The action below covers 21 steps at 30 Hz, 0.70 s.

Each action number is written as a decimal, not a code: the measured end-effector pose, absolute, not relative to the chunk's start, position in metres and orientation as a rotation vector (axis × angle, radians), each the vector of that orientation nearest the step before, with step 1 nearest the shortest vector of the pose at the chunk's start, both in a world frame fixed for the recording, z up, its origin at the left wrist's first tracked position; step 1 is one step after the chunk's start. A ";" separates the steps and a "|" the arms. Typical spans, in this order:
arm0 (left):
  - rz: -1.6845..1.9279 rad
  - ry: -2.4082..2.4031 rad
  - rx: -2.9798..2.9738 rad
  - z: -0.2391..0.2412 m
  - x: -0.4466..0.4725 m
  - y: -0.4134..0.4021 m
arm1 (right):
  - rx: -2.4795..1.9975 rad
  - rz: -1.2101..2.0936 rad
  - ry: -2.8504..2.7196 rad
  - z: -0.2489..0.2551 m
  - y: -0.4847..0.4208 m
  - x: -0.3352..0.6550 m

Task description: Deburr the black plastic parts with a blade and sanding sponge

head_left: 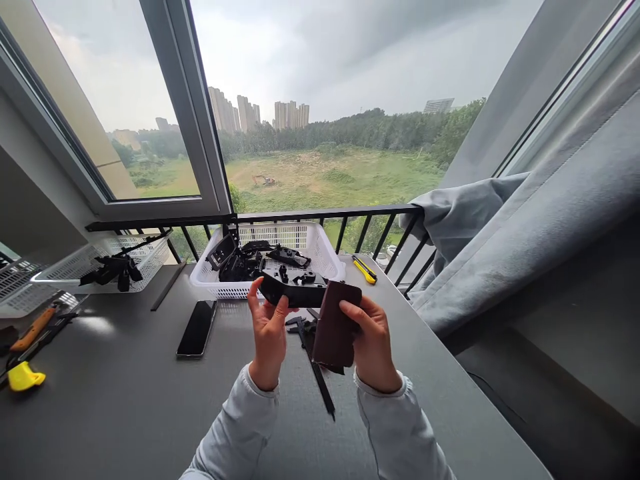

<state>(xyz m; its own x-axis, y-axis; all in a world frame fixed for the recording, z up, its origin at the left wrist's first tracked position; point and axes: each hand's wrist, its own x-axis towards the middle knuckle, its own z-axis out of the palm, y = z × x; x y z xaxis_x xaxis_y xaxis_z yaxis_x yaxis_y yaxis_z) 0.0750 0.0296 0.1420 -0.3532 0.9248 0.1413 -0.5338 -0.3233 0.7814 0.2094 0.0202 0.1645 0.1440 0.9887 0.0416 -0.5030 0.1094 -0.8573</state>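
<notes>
My left hand (270, 333) pinches the left end of a curved black plastic part (300, 296) between thumb and fingers. In my right hand (375, 340) is a dark maroon sheet of sandpaper (336, 323), gripped with the thumb on its face. The sheet overlaps the right end of the black part, so that end is hidden. Both are held up above the grey table (220, 407). Below them a black caliper (320, 383) lies on the table, partly covered by the sheet and other small dark pieces.
Behind my hands stands a white basket (327, 250) of black plastic parts. A phone (197, 329) lies to the left, a yellow utility knife (365, 269) at the back right. Another white basket (155, 257), an orange-handled tool (34, 330) and a yellow object (25, 377) are far left.
</notes>
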 end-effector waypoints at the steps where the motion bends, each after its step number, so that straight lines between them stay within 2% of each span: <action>1: 1.858 0.810 0.686 0.139 0.076 0.029 | -0.800 1.296 -0.750 0.160 0.020 0.207; 7: 1.811 0.906 0.544 0.113 0.073 0.025 | -0.783 1.385 -0.779 0.120 0.016 0.199; 11: 1.608 0.771 0.521 0.096 0.068 0.016 | -0.794 1.417 -0.799 0.097 0.013 0.202; 15: 1.396 0.842 0.492 0.078 0.066 0.013 | -0.822 1.485 -0.839 0.080 0.013 0.205; 21: 1.387 0.894 0.413 0.056 0.060 0.016 | -0.886 1.462 -0.826 0.061 0.019 0.217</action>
<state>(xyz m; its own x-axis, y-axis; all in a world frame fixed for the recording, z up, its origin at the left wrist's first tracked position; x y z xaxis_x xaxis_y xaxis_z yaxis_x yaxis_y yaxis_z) 0.0605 0.0163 0.0561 -0.0632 0.9525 -0.2979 -0.6644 0.1826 0.7248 0.2168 0.0193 0.0607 -0.0346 0.9974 -0.0633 -0.4604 -0.0721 -0.8848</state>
